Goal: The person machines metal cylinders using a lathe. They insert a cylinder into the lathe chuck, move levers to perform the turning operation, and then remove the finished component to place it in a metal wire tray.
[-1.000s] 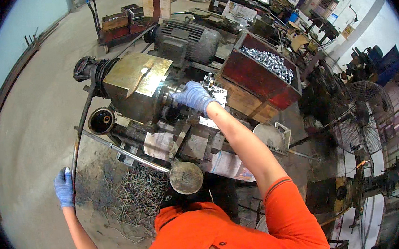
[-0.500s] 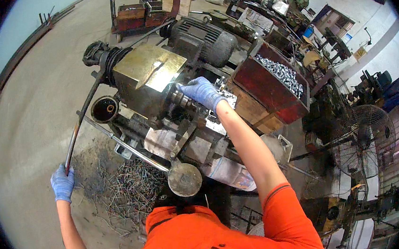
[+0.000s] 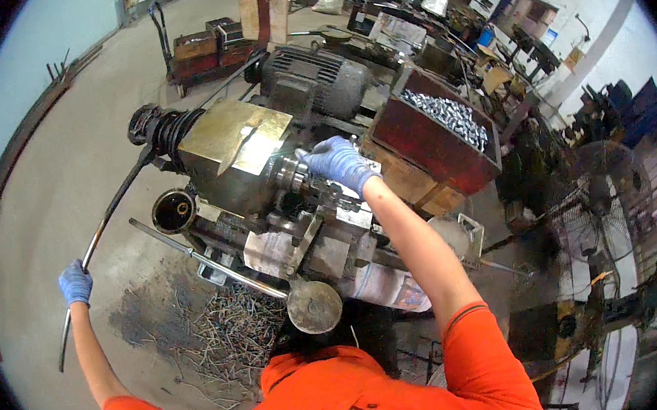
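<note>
My left hand (image 3: pixel 76 283), in a blue knit glove, is wrapped around a long metal lever bar (image 3: pixel 100 231). The bar slopes from the back of the lathe-like machine, and its lower end sticks out past my fist. My right hand (image 3: pixel 336 161), gloved alike, reaches over to the round steel chuck (image 3: pixel 291 175) at the machine's headstock (image 3: pixel 224 171). Its fingers are drawn together with the tips by the chuck's upper edge; what they pinch, if anything, is hidden. A brass-coloured plate (image 3: pixel 236 135) covers the headstock.
A dark red bin (image 3: pixel 436 145) full of small metal parts stands right of the machine, near a motor (image 3: pixel 314 81). A second bar (image 3: pixel 208 258) ends in a round weight (image 3: pixel 314 308). Metal scraps (image 3: pixel 234 334) litter the floor; a fan (image 3: pixel 597 197) is at right.
My left hand and the lever bar have swung outward to the left, and the bar's lower end now shows below my hand. My right hand stays at the chuck. The whole view has shifted slightly.
</note>
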### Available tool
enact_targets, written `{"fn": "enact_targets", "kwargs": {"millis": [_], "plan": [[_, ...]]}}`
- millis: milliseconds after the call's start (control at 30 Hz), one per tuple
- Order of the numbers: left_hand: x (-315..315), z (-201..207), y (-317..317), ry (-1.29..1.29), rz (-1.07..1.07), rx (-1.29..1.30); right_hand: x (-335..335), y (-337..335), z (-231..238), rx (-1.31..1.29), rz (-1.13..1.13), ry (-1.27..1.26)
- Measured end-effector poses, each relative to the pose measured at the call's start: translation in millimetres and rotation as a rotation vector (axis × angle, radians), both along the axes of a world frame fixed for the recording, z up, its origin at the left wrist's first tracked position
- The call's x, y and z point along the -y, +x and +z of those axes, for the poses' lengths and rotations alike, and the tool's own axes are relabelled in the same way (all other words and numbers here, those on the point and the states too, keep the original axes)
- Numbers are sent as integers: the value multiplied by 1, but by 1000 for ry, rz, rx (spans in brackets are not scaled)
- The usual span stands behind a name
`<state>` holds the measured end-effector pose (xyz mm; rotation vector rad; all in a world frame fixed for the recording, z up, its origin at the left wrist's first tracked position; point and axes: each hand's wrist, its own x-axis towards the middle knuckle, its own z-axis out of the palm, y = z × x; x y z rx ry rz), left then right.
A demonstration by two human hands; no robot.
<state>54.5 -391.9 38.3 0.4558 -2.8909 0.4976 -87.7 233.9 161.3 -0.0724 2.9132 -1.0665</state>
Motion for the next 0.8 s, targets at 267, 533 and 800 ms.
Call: {"fn": "enact_targets", "kwargs": {"millis": [267,533,800], "plan": [[-141,-146,-30,930,-134,-247,-127,100,34,-476,-44,-8],[-237,-199,-62,255,-474,356,-272,250,-25,-156,-621,-120],[-211,-164,-68,397,-253,213,-417,314,-106,-147,-858,190]]}}
